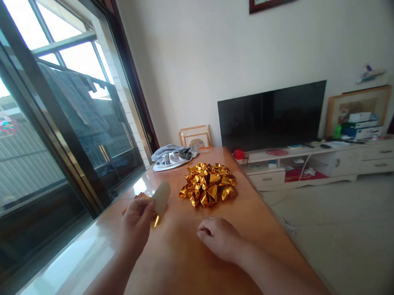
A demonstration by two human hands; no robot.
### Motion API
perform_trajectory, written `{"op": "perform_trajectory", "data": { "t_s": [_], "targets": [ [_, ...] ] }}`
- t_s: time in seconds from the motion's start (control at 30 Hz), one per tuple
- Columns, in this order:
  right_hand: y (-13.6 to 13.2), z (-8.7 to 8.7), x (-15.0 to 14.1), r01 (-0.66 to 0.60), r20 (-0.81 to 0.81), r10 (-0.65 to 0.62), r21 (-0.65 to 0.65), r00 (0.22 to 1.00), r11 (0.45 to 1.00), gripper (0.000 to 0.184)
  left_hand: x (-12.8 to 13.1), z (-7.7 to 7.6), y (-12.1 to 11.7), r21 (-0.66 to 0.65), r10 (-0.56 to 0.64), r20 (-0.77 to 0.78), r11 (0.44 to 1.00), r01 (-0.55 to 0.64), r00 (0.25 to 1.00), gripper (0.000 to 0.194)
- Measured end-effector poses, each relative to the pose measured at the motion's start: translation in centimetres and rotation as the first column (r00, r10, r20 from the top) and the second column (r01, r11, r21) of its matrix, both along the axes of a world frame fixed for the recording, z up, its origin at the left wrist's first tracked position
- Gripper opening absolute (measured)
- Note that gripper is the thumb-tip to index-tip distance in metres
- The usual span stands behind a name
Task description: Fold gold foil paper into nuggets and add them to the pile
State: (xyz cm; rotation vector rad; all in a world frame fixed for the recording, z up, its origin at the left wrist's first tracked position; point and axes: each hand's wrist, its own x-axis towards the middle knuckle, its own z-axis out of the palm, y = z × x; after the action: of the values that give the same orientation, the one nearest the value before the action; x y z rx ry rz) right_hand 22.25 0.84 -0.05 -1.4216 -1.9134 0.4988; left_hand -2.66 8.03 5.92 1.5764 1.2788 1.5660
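Observation:
My left hand (pixel 139 217) pinches a pale, flat, blurred piece (pixel 162 197) between thumb and fingers, tilted up over the left part of the table. Beneath and behind that hand lie flat gold foil pieces (pixel 157 221), partly hidden by it. My right hand (pixel 219 237) is low over the table with its fingers curled closed; whatever they may hold is hidden. Beyond it, apart from both hands, sits a heap of crumpled, folded gold foil shapes (pixel 208 184).
The glossy brown table (pixel 178 273) stretches away from me, its right edge dropping to a tiled floor. Grey cloth (pixel 171 158) lies at its far end. A television (pixel 273 116) stands on a white cabinet (pixel 348 160) at the right. Glass sliding doors (pixel 49 130) flank the left.

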Motion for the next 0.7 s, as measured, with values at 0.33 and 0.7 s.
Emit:
{"op": "perform_trajectory", "data": {
  "t_s": [0.33, 0.7],
  "targets": [
    [1.0, 1.1, 0.4, -0.090, -0.742, -0.059, -0.159, 0.668, 0.983, 0.049, 3.4, 0.3, -2.0, -0.190, -0.394, 0.278, 0.871, 0.453, 0.876, 0.030],
    [0.8, 0.2, -0.1, -0.202, -0.769, -0.071, -0.254, 0.635, 0.946, 0.040, 3.7, -3.8, -0.7, -0.274, -0.285, 0.253, 0.895, 0.351, 0.924, 0.030]
  ]
}}
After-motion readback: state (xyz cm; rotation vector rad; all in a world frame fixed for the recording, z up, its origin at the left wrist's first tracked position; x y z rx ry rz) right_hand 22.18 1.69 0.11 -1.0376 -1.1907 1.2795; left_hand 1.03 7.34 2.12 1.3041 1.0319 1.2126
